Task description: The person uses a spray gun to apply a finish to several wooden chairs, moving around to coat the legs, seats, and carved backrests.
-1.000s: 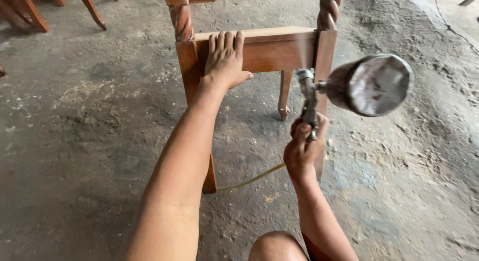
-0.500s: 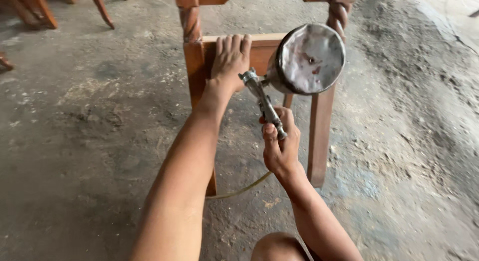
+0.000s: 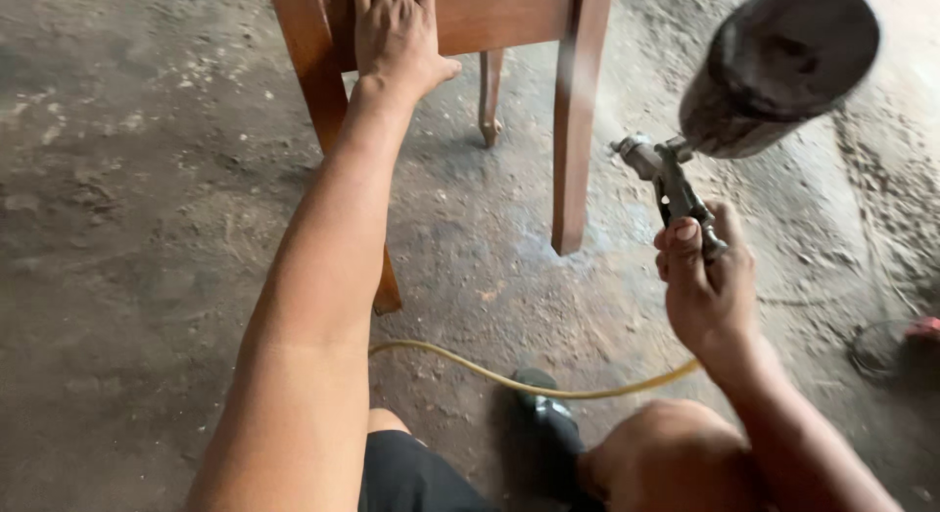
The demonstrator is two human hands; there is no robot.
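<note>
Evidently mid-spray: right hand [image 3: 705, 287] with its grip clamped round the handle of the spray gun [image 3: 676, 179], metal cup [image 3: 778, 71] tilted up and to the right, nozzle turned toward the near chair leg [image 3: 578, 111], with a faint haze showing between nozzle and wood. Left hand [image 3: 397, 37] pressed flat on the seat rail [image 3: 490, 18] of the wooden chair, grip open, palm down, thumb spread, fingertips cut off by the top edge of the view, apparently bracing the frame.

Probably calls next for an even pass along that leg, keeping the nozzle off the wood and the bracing arm out of the mist.

Round about: another front leg [image 3: 308, 71] just left of the bracing forearm, a turned back leg [image 3: 490, 101] further off, a yellow hose [image 3: 470, 365] curving over the dusty concrete floor [image 3: 127, 228] between the knees, a dark shoe [image 3: 543, 424] lying on it, and a dark round object [image 3: 886, 350] at the right edge, too blurred to name. Hose close to the feet and the chair legs, so likely to snag; left forearm near the spray line.
</note>
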